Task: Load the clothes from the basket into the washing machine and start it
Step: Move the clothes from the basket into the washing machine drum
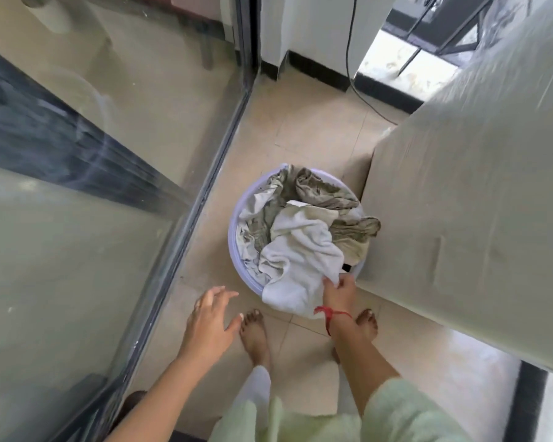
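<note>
A round pale lilac basket (233,240) stands on the tiled floor in front of my bare feet. It is full of crumpled clothes: a white towel-like cloth (296,250) on top and olive-grey garments (323,189) behind it. My right hand (340,290), with a red thread round the wrist, pinches the near edge of the white cloth, which hangs over the basket's rim. Left of the basket, my left hand (209,317) hovers above the floor, fingers spread, holding nothing. A tall box under a pale cover (470,202), perhaps the washing machine, stands directly right of the basket.
A glass sliding door (109,173) with a metal track runs along the left. A black cable (353,74) trails down the back wall to the floor. Beige tiled floor stretches beyond the basket, and bright floor shows at the lower right.
</note>
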A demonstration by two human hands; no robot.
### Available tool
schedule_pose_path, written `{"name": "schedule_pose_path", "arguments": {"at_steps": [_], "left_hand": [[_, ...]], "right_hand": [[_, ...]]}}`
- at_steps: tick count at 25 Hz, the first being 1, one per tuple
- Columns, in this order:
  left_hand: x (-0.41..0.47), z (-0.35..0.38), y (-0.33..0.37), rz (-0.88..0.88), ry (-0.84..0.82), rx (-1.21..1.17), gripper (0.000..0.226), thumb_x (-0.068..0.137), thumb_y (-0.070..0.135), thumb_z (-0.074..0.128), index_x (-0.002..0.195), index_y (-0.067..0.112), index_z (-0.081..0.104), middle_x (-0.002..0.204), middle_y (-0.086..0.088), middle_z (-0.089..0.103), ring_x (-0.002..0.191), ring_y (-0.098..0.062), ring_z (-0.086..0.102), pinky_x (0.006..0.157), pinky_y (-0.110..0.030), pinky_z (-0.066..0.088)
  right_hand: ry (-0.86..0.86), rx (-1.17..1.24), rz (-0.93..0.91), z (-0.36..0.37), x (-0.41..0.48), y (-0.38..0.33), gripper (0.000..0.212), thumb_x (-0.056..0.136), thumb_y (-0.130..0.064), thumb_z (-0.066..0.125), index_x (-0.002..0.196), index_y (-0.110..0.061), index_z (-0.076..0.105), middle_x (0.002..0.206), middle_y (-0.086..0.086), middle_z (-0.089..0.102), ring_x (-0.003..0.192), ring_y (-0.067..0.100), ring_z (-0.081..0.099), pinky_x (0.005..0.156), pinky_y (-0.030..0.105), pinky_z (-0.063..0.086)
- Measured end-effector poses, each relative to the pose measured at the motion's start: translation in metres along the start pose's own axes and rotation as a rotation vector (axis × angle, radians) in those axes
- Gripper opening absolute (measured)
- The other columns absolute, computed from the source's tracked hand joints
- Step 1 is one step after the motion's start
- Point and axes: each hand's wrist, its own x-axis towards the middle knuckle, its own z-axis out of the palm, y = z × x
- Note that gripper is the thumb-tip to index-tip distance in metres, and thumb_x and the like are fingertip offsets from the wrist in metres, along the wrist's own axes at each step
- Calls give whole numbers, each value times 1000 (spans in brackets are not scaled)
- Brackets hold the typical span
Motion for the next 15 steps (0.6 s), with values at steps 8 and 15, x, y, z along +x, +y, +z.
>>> {"name": "schedule_pose_path", "arguments": {"at_steps": [8, 15], "left_hand": [[10, -39, 43, -64, -8, -86, 38, 86, 25, 63, 122, 18, 55, 128, -6, 44, 120, -28, 46, 100, -42, 39], [22, -37, 85, -114, 6, -98, 37, 87, 23, 62, 123, 18, 54, 130, -7, 43, 120, -29, 45, 96, -39, 40]], "right_hand": [[316, 425, -711, -237, -115, -113, 10, 79, -10, 51, 71, -15, 47, 63, -16, 51, 59, 3, 46, 54, 19, 38], [181, 95, -925, -269, -141, -143, 7, 74, -17, 47, 75, -10, 48, 62, -2, 43, 54, 5, 37, 50, 18, 32]]}}
